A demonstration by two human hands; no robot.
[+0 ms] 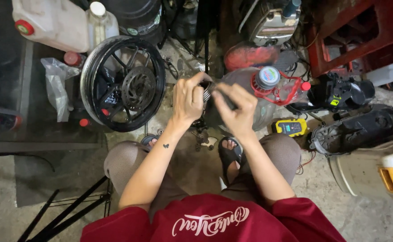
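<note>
- Left hand (188, 99) is raised over the knees, fingers curled shut around a small coil spring (207, 95); thumb and forefinger pinch its top end.
- Right hand (236, 107) sits just beside it, fingers together, gripping a thin dark tool (223, 96) whose tip meets the spring.
- Spring sits between the two hands, off the floor, in front of a big clear jug (250, 96).
- Hands touch or nearly touch at the spring; can't tell exactly where the tool tip bears.
- Jug has a grey cap and a red handle ring, lies right behind the hands.
- Black wheel (122, 83) with brake disc stands upright to the left, near the left hand.
- White canister (53, 22) and a white-capped bottle (101, 22) behind the wheel.
- Clear plastic bag (57, 85) just left of the wheel.
- Yellow meter (289, 127) on the floor to the right, near the right knee.
- Black engine cover (362, 127) further right, well apart from the hands.
- Small parts (201, 136) lie on the floor between the feet.
- Black sandal (230, 154) on the right foot, below the hands.
</note>
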